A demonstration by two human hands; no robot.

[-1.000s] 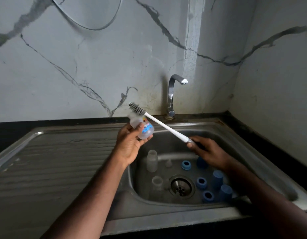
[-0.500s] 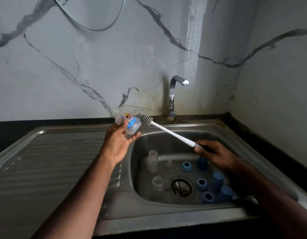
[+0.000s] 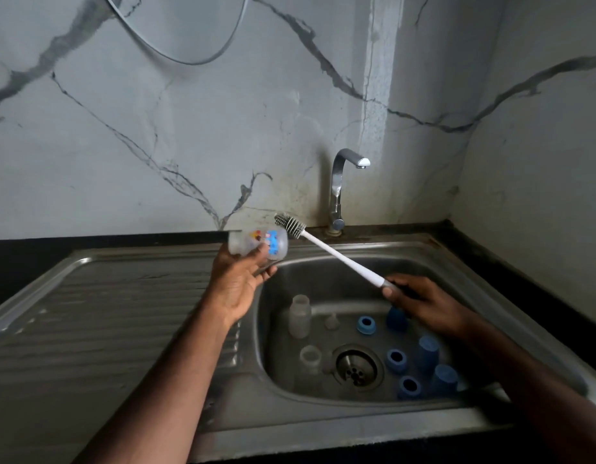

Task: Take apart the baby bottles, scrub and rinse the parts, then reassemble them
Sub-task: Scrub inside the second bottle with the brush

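My left hand grips a clear baby bottle with a coloured print, held on its side above the sink's left rim. My right hand holds the handle of a white bottle brush, whose grey bristle head sits just beside the bottle's right end, outside it. In the basin stand two more clear bottles, a clear teat, blue rings and blue caps.
The steel sink has a ribbed drainboard on the left and a drain in the basin floor. A chrome tap stands behind, with no water running. Marble-look walls close off the back and right.
My left hand has turned the bottle onto its side and shifted it left. The brush head has come from beside the bottle's top to its right end.
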